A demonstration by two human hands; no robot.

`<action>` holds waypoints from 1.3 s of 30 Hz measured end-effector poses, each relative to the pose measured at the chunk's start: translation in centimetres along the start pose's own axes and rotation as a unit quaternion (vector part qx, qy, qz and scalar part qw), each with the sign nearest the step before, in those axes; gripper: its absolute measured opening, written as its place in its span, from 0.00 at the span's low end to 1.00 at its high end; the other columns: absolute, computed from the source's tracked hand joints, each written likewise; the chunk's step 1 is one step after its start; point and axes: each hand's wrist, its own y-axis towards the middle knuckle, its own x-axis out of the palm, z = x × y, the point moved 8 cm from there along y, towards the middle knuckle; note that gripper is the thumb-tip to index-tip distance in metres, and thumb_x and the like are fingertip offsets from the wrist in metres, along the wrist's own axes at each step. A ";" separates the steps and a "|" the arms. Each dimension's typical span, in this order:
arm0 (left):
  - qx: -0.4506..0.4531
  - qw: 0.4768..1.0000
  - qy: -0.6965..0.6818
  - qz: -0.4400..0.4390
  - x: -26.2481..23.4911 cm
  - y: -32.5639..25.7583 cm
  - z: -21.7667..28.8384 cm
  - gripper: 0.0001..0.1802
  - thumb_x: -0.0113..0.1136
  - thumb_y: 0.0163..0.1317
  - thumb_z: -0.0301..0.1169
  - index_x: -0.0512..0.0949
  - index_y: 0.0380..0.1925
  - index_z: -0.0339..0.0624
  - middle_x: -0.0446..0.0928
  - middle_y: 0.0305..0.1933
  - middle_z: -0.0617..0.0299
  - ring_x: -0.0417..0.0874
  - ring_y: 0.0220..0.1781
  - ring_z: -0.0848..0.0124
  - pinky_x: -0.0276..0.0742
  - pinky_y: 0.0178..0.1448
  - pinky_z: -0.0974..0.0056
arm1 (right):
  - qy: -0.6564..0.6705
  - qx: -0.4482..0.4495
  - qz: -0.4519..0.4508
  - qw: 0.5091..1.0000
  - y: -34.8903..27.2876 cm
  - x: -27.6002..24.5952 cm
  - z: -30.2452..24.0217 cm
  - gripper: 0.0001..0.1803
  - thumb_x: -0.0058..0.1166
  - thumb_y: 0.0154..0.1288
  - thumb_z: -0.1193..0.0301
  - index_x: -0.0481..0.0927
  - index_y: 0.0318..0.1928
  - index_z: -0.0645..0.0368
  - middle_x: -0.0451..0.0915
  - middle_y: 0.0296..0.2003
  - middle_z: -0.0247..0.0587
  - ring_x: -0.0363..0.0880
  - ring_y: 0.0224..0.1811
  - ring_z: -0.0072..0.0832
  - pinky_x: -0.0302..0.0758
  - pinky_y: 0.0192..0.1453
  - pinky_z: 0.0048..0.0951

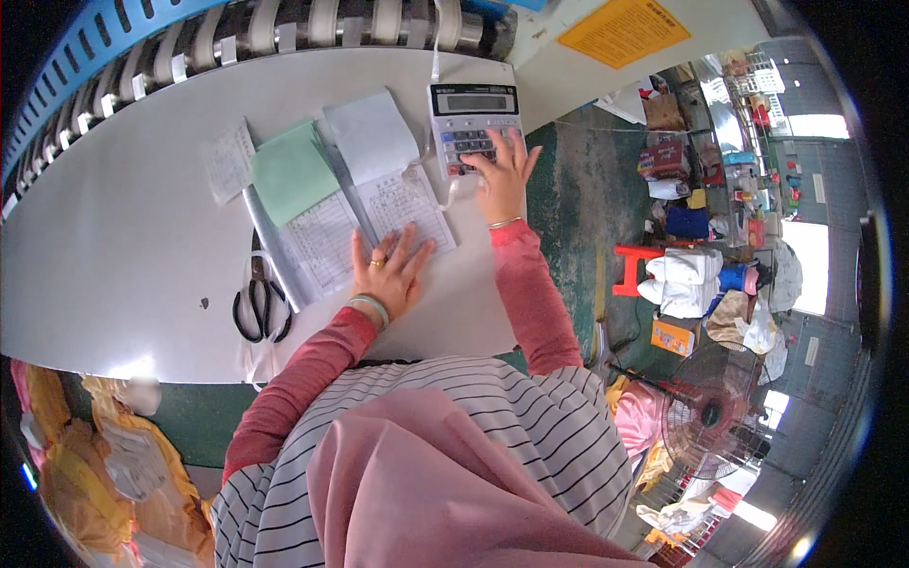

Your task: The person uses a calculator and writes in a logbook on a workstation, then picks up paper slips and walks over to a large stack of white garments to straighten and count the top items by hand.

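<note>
My left hand (390, 276) lies with its fingers spread on the lower part of an open paper form book (402, 194), a ring on one finger. Over the keys of a grey desk calculator (473, 123) is my right hand (505, 172), fingers apart; its fingertips are at the keypad, and I cannot make out which key they touch. A green sheet (294, 175) and a pale blue sheet (372, 137) are folded up over the book's pages. To the left of the book, a small slip of paper (227, 163) sticks out. Black-handled scissors (254, 308) rest left of my left hand.
The white table (123, 237) has a rounded left end. Rollers (284, 33) with white bands line its far side. At the right, beyond the table edge, are a red stool (630, 270), white bundles (686, 282) and a standing fan (710, 412). Yellow sacks (85, 473) lie at lower left.
</note>
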 end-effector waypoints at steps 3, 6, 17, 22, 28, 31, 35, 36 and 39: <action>-0.001 1.000 -0.002 0.012 0.2 0.0 -0.2 0.33 0.54 0.53 0.39 0.65 0.63 0.64 0.60 0.70 0.62 0.66 0.64 0.61 0.41 0.68 0.28 | 0.000 -0.003 -0.017 1.000 -0.1 0.3 0.0 0.22 0.60 0.35 0.79 0.83 0.34 0.39 0.69 0.57 0.35 0.57 0.66 0.44 0.34 0.72 0.63; -0.014 1.000 -0.008 0.002 0.7 -0.1 -0.5 0.33 0.54 0.54 0.38 0.64 0.64 0.67 0.58 0.71 0.64 0.65 0.64 0.61 0.39 0.69 0.29 | 0.041 0.037 0.031 0.998 -0.6 -1.6 1.4 0.22 0.52 0.39 0.80 0.84 0.34 0.40 0.69 0.56 0.35 0.58 0.65 0.43 0.34 0.72 0.61; -0.004 1.000 0.009 0.002 0.5 -0.1 -0.2 0.35 0.56 0.52 0.38 0.64 0.64 0.68 0.58 0.70 0.64 0.65 0.63 0.61 0.40 0.68 0.29 | -0.022 0.026 -0.014 0.999 -0.9 -1.1 3.0 0.21 0.59 0.36 0.79 0.83 0.34 0.40 0.67 0.59 0.35 0.55 0.67 0.44 0.32 0.72 0.64; -0.004 1.000 0.014 0.005 0.4 -0.1 -0.2 0.35 0.56 0.52 0.38 0.64 0.64 0.68 0.58 0.71 0.64 0.66 0.63 0.61 0.40 0.68 0.29 | -0.021 0.023 0.004 0.999 2.2 -0.6 2.1 0.21 0.60 0.36 0.79 0.84 0.34 0.39 0.67 0.59 0.34 0.55 0.67 0.44 0.32 0.71 0.65; 0.005 0.999 0.032 0.015 0.6 -0.2 -0.2 0.34 0.53 0.55 0.41 0.62 0.65 0.65 0.58 0.71 0.63 0.65 0.64 0.62 0.40 0.67 0.27 | 0.000 0.026 -0.042 0.999 3.4 1.5 2.3 0.22 0.55 0.37 0.82 0.85 0.32 0.38 0.67 0.60 0.30 0.55 0.68 0.42 0.33 0.72 0.61; -0.003 1.000 0.013 0.015 0.3 -0.1 -0.2 0.35 0.55 0.52 0.38 0.64 0.64 0.67 0.59 0.70 0.64 0.67 0.62 0.61 0.41 0.69 0.29 | -0.005 -0.006 -0.002 1.000 2.7 0.6 2.1 0.18 0.61 0.38 0.80 0.84 0.31 0.40 0.66 0.61 0.33 0.55 0.68 0.42 0.33 0.72 0.64; -0.008 1.000 -0.007 0.004 0.1 -0.1 -0.1 0.34 0.55 0.52 0.38 0.65 0.64 0.67 0.59 0.70 0.64 0.67 0.62 0.62 0.40 0.69 0.29 | 0.023 0.035 -0.030 0.999 1.4 1.7 2.3 0.21 0.57 0.37 0.81 0.84 0.32 0.40 0.68 0.58 0.33 0.58 0.66 0.42 0.34 0.72 0.64; -0.009 1.000 -0.006 0.007 0.1 0.0 -0.1 0.34 0.55 0.53 0.38 0.65 0.63 0.68 0.58 0.71 0.65 0.67 0.63 0.62 0.40 0.69 0.29 | 0.011 0.025 -0.013 1.000 0.9 1.1 2.4 0.21 0.56 0.37 0.81 0.84 0.32 0.40 0.69 0.58 0.33 0.59 0.66 0.42 0.34 0.72 0.63; -0.011 1.000 0.012 -0.004 0.4 -0.1 -0.4 0.33 0.54 0.53 0.38 0.65 0.64 0.68 0.58 0.71 0.64 0.66 0.63 0.62 0.39 0.69 0.29 | 0.048 0.034 0.013 0.998 0.6 -0.9 2.6 0.20 0.54 0.38 0.80 0.84 0.33 0.41 0.70 0.57 0.33 0.59 0.66 0.42 0.34 0.72 0.62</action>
